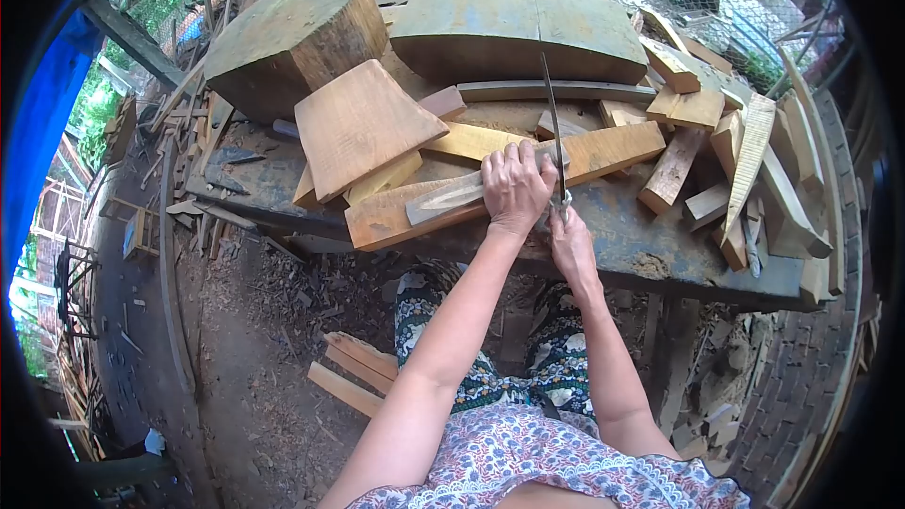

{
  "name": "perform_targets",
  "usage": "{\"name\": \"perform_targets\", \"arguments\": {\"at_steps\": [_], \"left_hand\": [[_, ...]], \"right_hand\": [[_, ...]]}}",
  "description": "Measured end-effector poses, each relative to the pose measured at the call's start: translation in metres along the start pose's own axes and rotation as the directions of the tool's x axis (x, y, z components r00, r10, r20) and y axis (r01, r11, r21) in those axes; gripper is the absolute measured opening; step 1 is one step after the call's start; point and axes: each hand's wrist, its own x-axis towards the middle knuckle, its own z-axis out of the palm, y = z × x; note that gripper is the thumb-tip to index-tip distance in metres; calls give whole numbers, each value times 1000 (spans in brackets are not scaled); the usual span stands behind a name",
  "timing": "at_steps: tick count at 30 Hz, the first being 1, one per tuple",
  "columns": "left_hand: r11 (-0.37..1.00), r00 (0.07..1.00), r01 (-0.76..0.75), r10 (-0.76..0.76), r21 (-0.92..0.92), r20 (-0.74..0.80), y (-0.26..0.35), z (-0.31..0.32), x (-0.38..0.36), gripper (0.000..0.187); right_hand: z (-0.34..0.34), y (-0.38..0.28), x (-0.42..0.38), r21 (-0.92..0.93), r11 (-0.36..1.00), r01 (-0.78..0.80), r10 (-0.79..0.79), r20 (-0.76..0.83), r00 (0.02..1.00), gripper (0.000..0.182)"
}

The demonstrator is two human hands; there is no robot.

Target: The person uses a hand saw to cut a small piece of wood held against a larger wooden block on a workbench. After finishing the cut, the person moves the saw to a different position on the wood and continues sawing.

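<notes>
A long, pale brown wooden board (617, 148) lies aslant on the workbench, with a thinner grey strip of wood (436, 200) on top of it. My left hand (518, 184) bears down on both pieces, fingers curled over the wood and thumb close to the blade. Wrapped around the handle of a handsaw (554, 123), my right hand (571, 238) is at the bench's near side. The dark blade points away from me, seen nearly edge-on, and crosses the board just right of my left hand. Where its teeth meet the wood cannot be made out.
Thick wooden blocks (514, 28) stand at the back of the bench (622, 231). A flared, flat piece of wood (363, 127) leans at left. Offcuts (674, 170) crowd the right end. Planks (353, 368) and wood chips lie on the ground below.
</notes>
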Motion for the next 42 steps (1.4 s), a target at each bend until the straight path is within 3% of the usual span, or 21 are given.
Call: {"name": "perform_targets", "arguments": {"at_steps": [3,16,19,21,22,24,34,36,42], "left_hand": [[1000,1000,1,-1,-5,7,-1,-1,-2,34],[1000,998,27,-27,-9,54,1,1,-1,31],[999,999,34,-34,-4,38,1,1,-1,29],[1000,998,31,-31,-5,50,1,-2,0,28],[999,999,32,-32,-4,40,0,-3,1,28],[1000,997,31,-31,-4,67,1,-4,0,28],[1000,1000,12,-12,-1,18,0,-1,-1,27],[1000,1000,7,-7,1,12,1,-1,-1,26],[1000,999,-1,1,-5,-42,0,4,-1,26]], "right_hand": [[-11,-10,2,-80,995,-51,59,103,993,32],[-36,-20,2,-132,988,-76,102,197,975,41],[-38,-37,16,-113,987,-117,141,231,963,42],[-41,-55,18,-75,972,-225,237,292,927,43],[-40,-49,19,-75,974,-215,228,290,930,43],[-36,-29,13,-133,991,-32,61,225,972,41],[-34,-24,29,-133,990,-52,87,269,959,42],[-33,-16,25,-97,994,53,-30,227,973,40],[-49,-33,6,-171,984,-41,86,264,961,43]]}}
